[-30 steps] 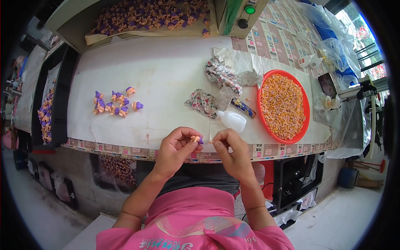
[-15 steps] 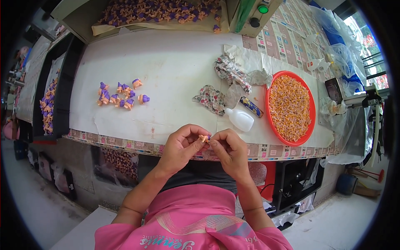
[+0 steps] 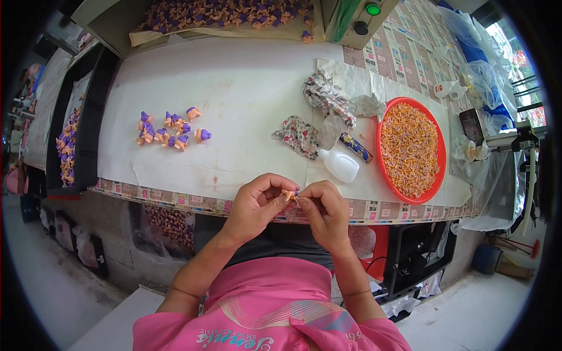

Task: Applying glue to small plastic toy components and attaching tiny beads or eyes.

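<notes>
A: Starting closest to the person, where is the small purple-capped toy figure (image 3: 288,195)?

B: Just above the front edge of the counter (image 3: 170,202), in the left hand (image 3: 254,206). Its fingers grasp the figure between thumb and forefinger, presumably because so small a thing needs steadying close to the body.

A: And the right hand (image 3: 328,213)?

B: Its thumb and forefinger come together at the purple side of the figure. Whether they pinch a tiny piece or only press on the toy, one cannot tell. Meeting tip to tip probably lets one hand brace against the other.

A: What lies beyond the hands?

B: A white bottle (image 3: 341,166) on its side, then a dark patterned tube (image 3: 356,147) and a flowered cloth (image 3: 298,137). To their right stands a red basin (image 3: 443,153) full of small yellow and pink pieces (image 3: 410,152); its low, wide shape likely makes them easy to pick from.

A: And on the left?

B: A loose cluster of similar figures (image 3: 182,142) sits on white paper (image 3: 246,105), well apart from the basin, perhaps so the two kinds don't mix.

A: Farthest off?

B: A big heap of figures (image 3: 225,14) on brown paper (image 3: 175,36), seemingly gathered there to leave working room in front.
</notes>
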Motion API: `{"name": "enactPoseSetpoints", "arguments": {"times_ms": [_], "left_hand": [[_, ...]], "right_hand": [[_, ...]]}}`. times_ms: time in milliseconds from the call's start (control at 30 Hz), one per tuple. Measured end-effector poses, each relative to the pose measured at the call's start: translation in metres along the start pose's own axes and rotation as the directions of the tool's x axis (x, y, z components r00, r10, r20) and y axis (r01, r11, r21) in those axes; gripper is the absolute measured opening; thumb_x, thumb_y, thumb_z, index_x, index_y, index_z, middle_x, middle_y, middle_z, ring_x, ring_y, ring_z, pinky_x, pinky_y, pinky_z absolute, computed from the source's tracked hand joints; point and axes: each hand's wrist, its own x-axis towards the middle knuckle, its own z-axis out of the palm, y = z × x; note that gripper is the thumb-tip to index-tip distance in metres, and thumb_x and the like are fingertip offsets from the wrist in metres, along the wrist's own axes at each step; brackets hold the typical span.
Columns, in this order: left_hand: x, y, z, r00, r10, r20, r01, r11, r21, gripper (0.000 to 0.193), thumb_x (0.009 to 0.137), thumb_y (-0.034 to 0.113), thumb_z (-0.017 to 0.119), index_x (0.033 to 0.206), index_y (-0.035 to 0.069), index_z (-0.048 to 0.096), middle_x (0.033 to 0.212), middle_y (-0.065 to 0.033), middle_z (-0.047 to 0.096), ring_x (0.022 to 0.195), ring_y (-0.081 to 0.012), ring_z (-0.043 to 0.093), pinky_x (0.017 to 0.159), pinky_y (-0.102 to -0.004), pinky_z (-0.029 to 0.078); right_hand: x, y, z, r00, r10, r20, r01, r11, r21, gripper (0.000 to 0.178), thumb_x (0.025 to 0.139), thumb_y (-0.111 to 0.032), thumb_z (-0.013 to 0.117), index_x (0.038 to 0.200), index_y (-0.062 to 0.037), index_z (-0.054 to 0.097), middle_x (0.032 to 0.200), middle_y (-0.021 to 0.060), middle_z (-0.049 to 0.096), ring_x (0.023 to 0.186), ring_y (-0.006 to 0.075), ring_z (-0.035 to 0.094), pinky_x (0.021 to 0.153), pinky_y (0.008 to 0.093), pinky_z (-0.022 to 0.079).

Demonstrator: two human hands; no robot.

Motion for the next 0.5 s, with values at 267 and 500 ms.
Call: {"name": "enactPoseSetpoints", "arguments": {"times_ms": [267, 500], "left_hand": [[-0.001, -0.005, 0.001, 0.992, 0.114, 0.054, -0.113, 0.993, -0.025, 0.02, 0.091, -0.003, 0.062, 0.11, -0.002, 0.056, 0.118, -0.0119, 0.059, 0.101, -0.0126, 0.06, 0.09, -0.0276, 0.051], [-0.005, -0.01, 0.006, 0.989, 0.145, 0.029, -0.146, 0.989, 0.008, 0.025, 0.087, -0.012, 0.057, 0.11, -0.003, 0.056, 0.122, -0.0133, 0.056, 0.103, -0.0126, 0.059, 0.091, -0.0276, 0.05]], "right_hand": [[0.0, 0.001, -0.001, 0.993, -0.115, -0.001, 0.114, 0.99, -0.085, 0.011, 0.084, 0.001, 0.069, 0.091, 0.0003, 0.06, 0.084, 0.0097, 0.059, 0.071, 0.0197, 0.058, 0.062, 0.0276, 0.046], [-0.004, 0.006, 0.002, 0.976, -0.217, -0.022, 0.209, 0.96, -0.187, 0.014, 0.081, 0.002, 0.07, 0.09, 0.0002, 0.06, 0.084, 0.0118, 0.06, 0.071, 0.0236, 0.06, 0.061, 0.0308, 0.048]]}}
